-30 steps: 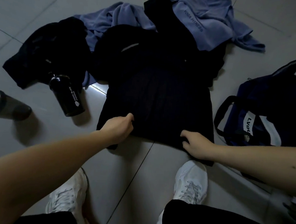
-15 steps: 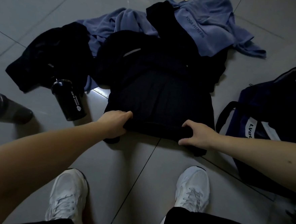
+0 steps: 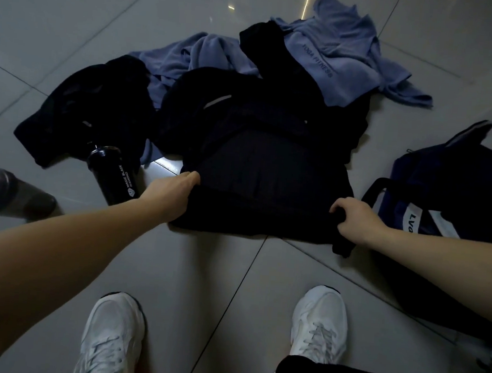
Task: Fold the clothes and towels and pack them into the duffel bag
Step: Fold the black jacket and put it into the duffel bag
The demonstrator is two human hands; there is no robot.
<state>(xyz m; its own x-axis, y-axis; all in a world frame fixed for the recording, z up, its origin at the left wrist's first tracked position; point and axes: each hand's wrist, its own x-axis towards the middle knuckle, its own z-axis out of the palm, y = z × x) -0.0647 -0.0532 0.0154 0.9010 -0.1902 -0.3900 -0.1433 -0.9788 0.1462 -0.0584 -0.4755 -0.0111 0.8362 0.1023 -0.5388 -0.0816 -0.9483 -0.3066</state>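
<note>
A black garment [image 3: 268, 182] lies flat on the tiled floor in front of me, its near edge doubled over away from me. My left hand [image 3: 171, 195] grips that folded edge at its left corner. My right hand [image 3: 356, 220] grips the same edge at its right corner. Behind it lie more black clothes [image 3: 84, 111] and two blue towels [image 3: 335, 55], one printed with lettering. The navy duffel bag [image 3: 448, 186] sits on the floor just right of my right hand.
A black shaker bottle [image 3: 113, 174] lies left of the garment, close to my left hand. A grey bottle [image 3: 8, 196] lies at the far left edge. My white shoes [image 3: 319, 322] stand on the tiles below the garment.
Both hands have lifted the garment's near edge and carried it away from me, folding the bottom part up over the rest.
</note>
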